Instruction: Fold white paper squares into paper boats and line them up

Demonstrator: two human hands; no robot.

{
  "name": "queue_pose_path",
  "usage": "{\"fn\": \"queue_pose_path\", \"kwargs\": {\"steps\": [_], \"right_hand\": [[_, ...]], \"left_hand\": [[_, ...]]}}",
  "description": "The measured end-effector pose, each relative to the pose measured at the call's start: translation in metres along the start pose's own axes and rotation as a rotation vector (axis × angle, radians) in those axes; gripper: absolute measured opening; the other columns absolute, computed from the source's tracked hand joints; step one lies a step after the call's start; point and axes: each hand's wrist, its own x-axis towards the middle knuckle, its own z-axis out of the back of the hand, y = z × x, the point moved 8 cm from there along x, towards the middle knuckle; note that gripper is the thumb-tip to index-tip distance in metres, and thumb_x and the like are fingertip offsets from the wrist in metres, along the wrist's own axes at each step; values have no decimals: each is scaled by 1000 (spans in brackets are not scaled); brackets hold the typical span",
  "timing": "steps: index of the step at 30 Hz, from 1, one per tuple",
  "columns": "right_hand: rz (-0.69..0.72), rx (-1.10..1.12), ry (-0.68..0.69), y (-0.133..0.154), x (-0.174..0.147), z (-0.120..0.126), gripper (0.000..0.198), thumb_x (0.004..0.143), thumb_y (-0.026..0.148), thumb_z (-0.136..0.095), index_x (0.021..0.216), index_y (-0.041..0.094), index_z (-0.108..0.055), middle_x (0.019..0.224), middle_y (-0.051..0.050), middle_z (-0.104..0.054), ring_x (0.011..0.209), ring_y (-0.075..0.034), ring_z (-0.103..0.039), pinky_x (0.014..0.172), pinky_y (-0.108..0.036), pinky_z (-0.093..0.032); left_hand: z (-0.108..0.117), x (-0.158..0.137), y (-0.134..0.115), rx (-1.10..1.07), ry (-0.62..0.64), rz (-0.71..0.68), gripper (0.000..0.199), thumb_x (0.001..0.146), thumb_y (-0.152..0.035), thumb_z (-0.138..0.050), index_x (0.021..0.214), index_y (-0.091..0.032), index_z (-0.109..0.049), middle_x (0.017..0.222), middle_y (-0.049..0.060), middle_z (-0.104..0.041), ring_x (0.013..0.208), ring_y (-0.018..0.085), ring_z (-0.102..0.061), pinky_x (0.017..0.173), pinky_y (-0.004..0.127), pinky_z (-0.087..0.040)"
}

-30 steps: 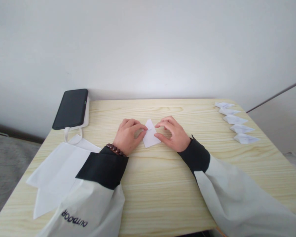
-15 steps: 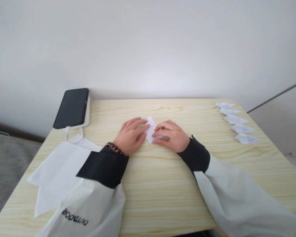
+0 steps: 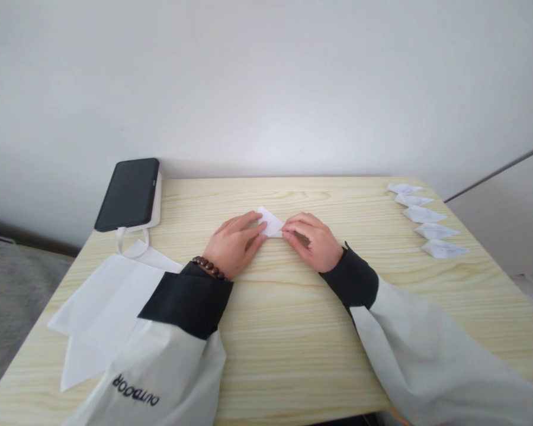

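A small piece of folded white paper (image 3: pixel 270 222) lies on the wooden table between my hands. Fingertips of my left hand (image 3: pixel 235 241) press on its left side, the thumb at the lower edge. On the other side, my right hand (image 3: pixel 311 238) pinches the paper's right corner between thumb and fingers. That corner is partly hidden by the fingertips. A dark bead bracelet circles my left wrist.
Several folded white paper pieces (image 3: pixel 430 214) stand in a row at the table's right. White sheets (image 3: pixel 111 302) lie at the left, partly under my left sleeve. Behind them a black-screened device (image 3: pixel 128 194) with a white cable (image 3: pixel 135 251) rests near the wall.
The folded paper has turned, its narrow end now pointing right. My right fingers have closed from a looser spread into a pinch on that corner; my left hand stays nearly in place.
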Motion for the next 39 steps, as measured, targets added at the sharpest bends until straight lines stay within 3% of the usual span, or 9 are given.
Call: {"fn": "queue_pose_path", "kwargs": {"steps": [3, 12, 20, 29, 39], "right_hand": [[-34, -15, 6, -4, 0, -2, 11, 85, 21, -50, 81, 19, -60, 88, -6, -61, 85, -18, -55, 80, -33, -44], [-148, -51, 37, -15, 2, -3, 15, 88, 26, -47, 80, 18, -57, 83, -6, -58, 82, -18, -51, 78, -31, -41], [-276, -230, 71, -17, -2, -2, 20, 88, 35, -50, 81, 22, -64, 86, -3, -64, 88, -21, -49, 75, -35, -28], [-266, -201, 85, -21, -2, -6, 18, 87, 34, -50, 83, 21, -61, 83, -3, -64, 83, -21, -50, 72, -36, -29], [-236, -156, 99, -23, -1, -8, 17, 87, 32, -50, 83, 19, -60, 77, -3, -63, 76, -19, -50, 73, -33, -34]], "left_hand": [[1, 0, -1, 12, -13, -4, 32, 88, -31, -46, 109, -16, -64, 123, 11, -57, 113, 23, -54, 96, 40, -44], [3, -1, -22, 9, 13, -188, 27, 87, -25, -45, 104, -19, -65, 112, 9, -61, 106, 22, -56, 93, 40, -44], [7, 0, -22, 96, -21, -115, 23, 87, -23, -47, 97, -21, -67, 101, 6, -63, 102, 22, -55, 85, 37, -47], [7, 1, -24, 84, 8, -155, 21, 86, -20, -47, 94, -22, -67, 94, 4, -66, 89, 17, -60, 80, 31, -48], [13, 0, -32, 63, 38, -146, 18, 82, -24, -50, 84, -22, -68, 101, 3, -67, 93, 21, -62, 80, 35, -48]]}}
